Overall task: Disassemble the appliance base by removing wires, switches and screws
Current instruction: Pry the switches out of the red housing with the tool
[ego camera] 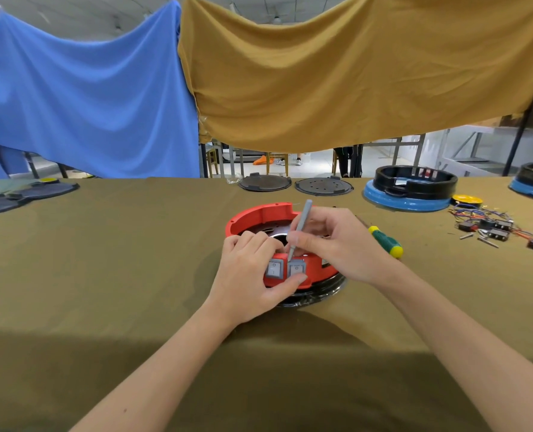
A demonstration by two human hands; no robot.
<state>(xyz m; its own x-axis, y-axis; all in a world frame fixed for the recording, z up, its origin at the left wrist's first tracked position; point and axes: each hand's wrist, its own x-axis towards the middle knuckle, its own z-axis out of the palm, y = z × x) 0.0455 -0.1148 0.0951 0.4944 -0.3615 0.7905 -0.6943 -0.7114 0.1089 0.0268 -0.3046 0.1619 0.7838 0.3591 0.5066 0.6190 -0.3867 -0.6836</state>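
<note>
A red appliance base with a black underside lies on the olive table in front of me. Two grey rocker switches sit side by side in its near wall. My left hand grips that near wall, fingers over the rim and thumb under the right switch. My right hand pinches a thin grey tool, its tip set at the top edge between the two switches.
A green and yellow screwdriver lies right of the base. Removed switches, wires and screws are piled at the far right. Two black discs and blue-rimmed bases stand along the far edge. Dark parts lie far left.
</note>
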